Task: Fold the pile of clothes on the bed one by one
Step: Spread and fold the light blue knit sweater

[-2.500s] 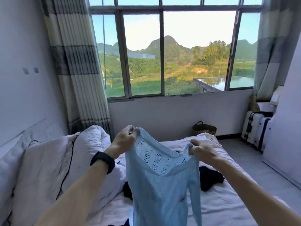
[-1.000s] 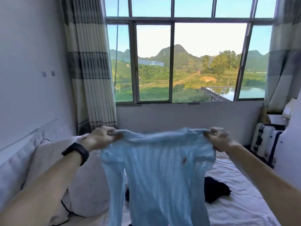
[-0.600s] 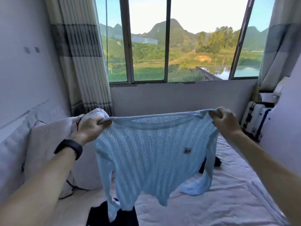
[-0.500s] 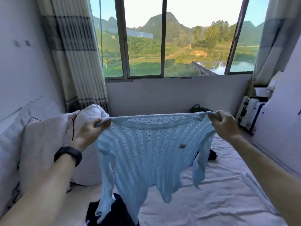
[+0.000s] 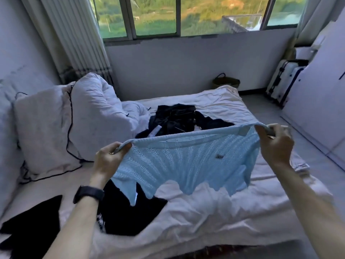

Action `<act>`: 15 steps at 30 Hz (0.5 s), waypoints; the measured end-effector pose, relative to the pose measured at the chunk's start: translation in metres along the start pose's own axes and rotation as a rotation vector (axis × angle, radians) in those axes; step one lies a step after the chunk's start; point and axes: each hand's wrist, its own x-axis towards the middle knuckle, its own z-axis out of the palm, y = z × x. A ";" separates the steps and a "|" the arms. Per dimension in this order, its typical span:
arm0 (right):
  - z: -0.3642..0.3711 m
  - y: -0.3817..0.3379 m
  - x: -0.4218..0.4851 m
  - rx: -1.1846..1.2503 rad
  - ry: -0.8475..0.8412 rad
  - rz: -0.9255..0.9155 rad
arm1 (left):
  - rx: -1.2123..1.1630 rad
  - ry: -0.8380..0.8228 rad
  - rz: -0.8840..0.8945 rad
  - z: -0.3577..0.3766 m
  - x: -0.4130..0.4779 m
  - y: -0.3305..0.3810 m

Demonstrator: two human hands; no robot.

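Light-blue sweater [image 5: 186, 161] stretched between left hand [image 5: 108, 159] and right hand [image 5: 274, 144], shoulders pinched.

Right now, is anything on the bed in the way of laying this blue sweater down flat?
Partly. A black garment lies on the white bedsheet under the left side of the light blue knit sweater, below the left hand. Beneath the right hand only sheet shows.

Pale blue sweater [image 5: 186, 163] with a ribbed openwork knit; black clothes [image 5: 173, 119] toward the far edge of the white bed [image 5: 214, 217]; black wristband [image 5: 88, 193].
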 end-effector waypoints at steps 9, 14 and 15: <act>-0.062 0.094 -0.049 0.074 0.043 -0.063 | 0.446 0.135 0.046 0.041 -0.111 0.026; -0.067 0.112 -0.030 0.080 0.017 -0.122 | 0.469 0.203 0.024 0.061 -0.120 0.038; -0.062 0.116 -0.025 0.072 0.000 -0.120 | 0.467 0.188 -0.021 0.067 -0.116 0.038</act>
